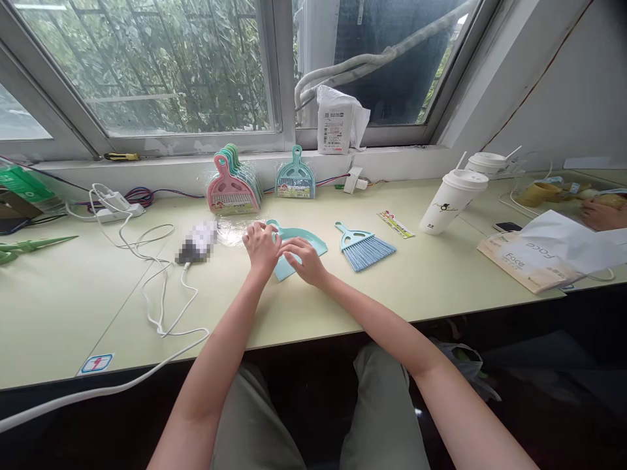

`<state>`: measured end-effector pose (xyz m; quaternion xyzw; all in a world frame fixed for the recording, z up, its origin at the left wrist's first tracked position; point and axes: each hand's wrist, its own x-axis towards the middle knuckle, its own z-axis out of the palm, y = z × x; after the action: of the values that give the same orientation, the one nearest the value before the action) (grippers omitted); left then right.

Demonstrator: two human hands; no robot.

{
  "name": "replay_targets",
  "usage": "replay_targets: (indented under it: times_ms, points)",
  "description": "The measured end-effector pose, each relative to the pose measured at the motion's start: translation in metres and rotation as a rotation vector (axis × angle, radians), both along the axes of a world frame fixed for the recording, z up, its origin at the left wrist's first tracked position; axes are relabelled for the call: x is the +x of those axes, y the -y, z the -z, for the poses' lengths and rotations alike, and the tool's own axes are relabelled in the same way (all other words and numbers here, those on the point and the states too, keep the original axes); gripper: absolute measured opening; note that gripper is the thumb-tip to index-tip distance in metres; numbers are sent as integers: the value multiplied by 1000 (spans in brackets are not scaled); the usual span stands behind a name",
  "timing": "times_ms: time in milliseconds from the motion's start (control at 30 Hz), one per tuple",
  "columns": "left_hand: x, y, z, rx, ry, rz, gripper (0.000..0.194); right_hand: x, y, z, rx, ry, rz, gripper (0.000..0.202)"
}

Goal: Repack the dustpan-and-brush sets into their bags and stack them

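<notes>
A light teal dustpan (pixel 309 237) lies on the table in front of me, partly covered by my hands. My left hand (pixel 262 247) rests over its left side by the handle, fingers apart and slightly bent. Stretched across the middle of the pan are the fingers of my right hand (pixel 304 261), their tips close to my left thumb. The undersides of both hands are hidden. To the right lies a small teal brush (pixel 365 249) with blue bristles. Crumpled clear plastic wrap (pixel 232 232) is just left of my left hand. A printed label strip (pixel 396 224) lies beyond the brush.
Wrapped dustpan sets, a pink-fronted stack (pixel 234 183) and a teal one (pixel 296 179), stand by the sill. White cables (pixel 159 287) and a power strip (pixel 117 210) are left. Lidded cups (pixel 451 201), a tissue pack (pixel 519 261) and another person's hand (pixel 605 214) are right.
</notes>
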<state>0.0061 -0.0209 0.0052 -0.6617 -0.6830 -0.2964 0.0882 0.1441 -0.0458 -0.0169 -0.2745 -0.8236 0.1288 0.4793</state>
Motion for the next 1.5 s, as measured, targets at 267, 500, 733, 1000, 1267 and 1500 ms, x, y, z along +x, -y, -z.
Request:
replay_targets:
  times_ms: [267,500,733,1000,1267,1500]
  points:
    - [-10,-10,5,-60,111,-47,25,13,0,-3,24,-20,242,68]
    - [-13,-12,10,-87,136,-35,23,13,11,-13,159,109,207,47]
    - [-15,-17,12,-153,144,-56,21,8,49,-36,226,156,103,45]
    - [-18,-25,24,-161,139,-32,24,6,125,-84,277,159,-151,43]
    - [-21,-29,30,-170,184,3,22,18,153,-117,316,171,-204,45]
    - [-22,-31,31,-178,204,26,21,18,158,-125,357,207,-226,45]
